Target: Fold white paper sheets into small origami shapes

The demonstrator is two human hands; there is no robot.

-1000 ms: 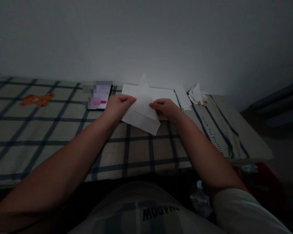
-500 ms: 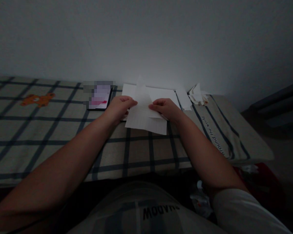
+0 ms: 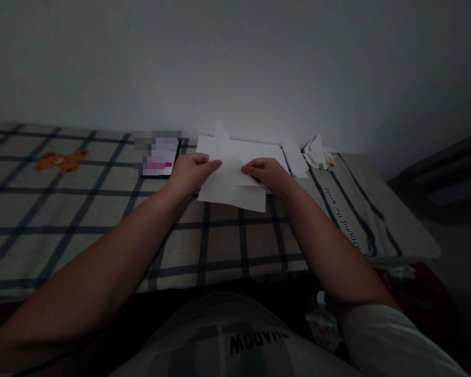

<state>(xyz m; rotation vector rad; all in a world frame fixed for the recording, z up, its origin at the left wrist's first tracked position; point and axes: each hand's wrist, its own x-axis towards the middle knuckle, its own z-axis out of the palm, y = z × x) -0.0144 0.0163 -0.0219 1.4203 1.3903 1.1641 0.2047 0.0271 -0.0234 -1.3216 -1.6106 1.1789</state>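
Note:
A folded sheet of white paper (image 3: 230, 183) is held up between my two hands, its pointed tip at the top and its wide straight edge toward me. My left hand (image 3: 194, 170) pinches its left side, thumb on the front face. My right hand (image 3: 267, 173) grips the right side between thumb and fingers, beside a folded flap. Behind it, more white paper (image 3: 259, 149) lies flat on the checked cloth (image 3: 223, 243); the held sheet hides part of it.
A phone (image 3: 163, 154) with a lit screen lies left of my hands. Further left is an orange bear-shaped piece (image 3: 62, 161). To the right are a white paper strip (image 3: 295, 159) and a small pile of folded paper (image 3: 318, 154). A wall (image 3: 235, 68) rises behind. Below right sits a red container (image 3: 427, 293).
The folded paper has shifted slightly left and its lower edge has risen a little. Both hands keep their pinch and have barely moved.

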